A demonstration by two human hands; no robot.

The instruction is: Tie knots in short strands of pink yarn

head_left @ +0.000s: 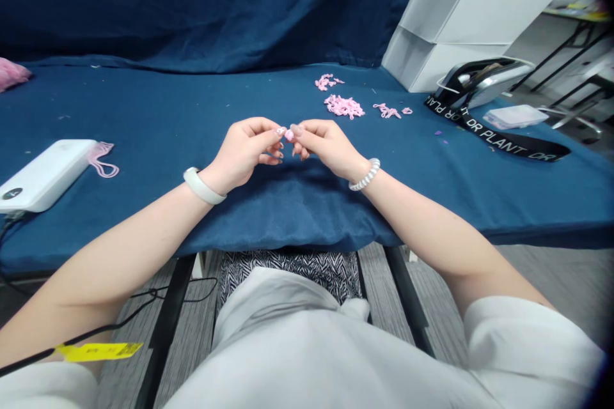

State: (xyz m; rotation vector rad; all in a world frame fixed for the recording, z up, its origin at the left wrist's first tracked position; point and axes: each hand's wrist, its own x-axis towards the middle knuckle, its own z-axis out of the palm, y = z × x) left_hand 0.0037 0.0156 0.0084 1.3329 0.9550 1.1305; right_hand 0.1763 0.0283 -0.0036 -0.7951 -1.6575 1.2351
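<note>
Between my fingertips, over the front part of the blue-covered table, is a small pink piece (pixel 288 135), mostly hidden by the fingers. My left hand (pixel 252 148) pinches it from the left, and my right hand (pixel 326 146) pinches it from the right. Beyond my right hand lies a pile of small pink loops (pixel 344 107). A smaller pink cluster (pixel 326 82) sits behind that pile, and a few more pink pieces (pixel 387 110) lie to its right.
A white power bank (pixel 48 174) with a cable and pink cords (pixel 103 160) lies at left. At right are a black lettered strap (pixel 508 139), a silver-black device (pixel 499 82) and a small clear box (pixel 515 116). White boxes (pixel 451 19) stand behind.
</note>
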